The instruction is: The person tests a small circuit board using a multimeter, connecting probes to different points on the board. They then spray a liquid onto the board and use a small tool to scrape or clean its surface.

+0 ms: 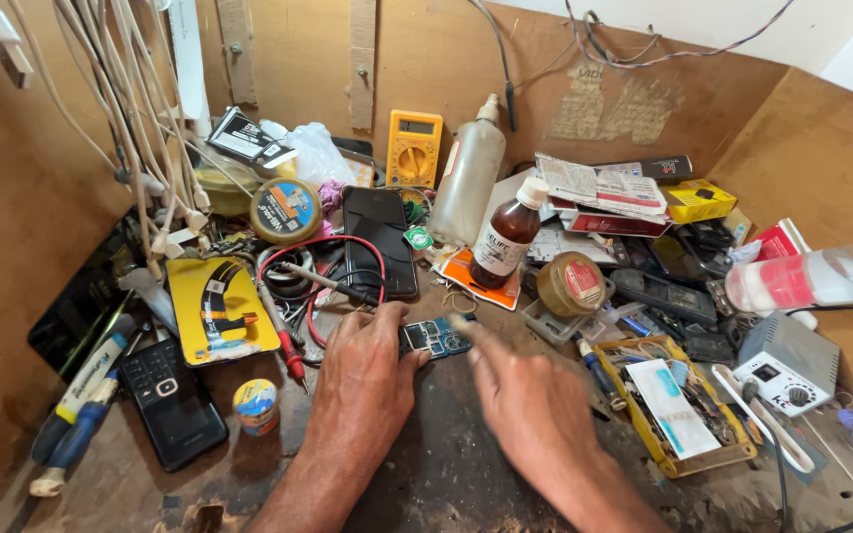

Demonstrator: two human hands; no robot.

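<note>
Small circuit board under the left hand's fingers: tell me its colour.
The small circuit board is blue with pale metal patches, seen best in the head view, partly covered by the left hand.

Ahead of you a brown bottle (505, 242) wears a white label, just left of a round tin (572, 283) with a red label. Against the back wall stands a yellow multimeter (414, 147) with a small grey screen, and right of it a yellow box (699, 200). At your left lies a yellow blister card (219, 310).
</note>
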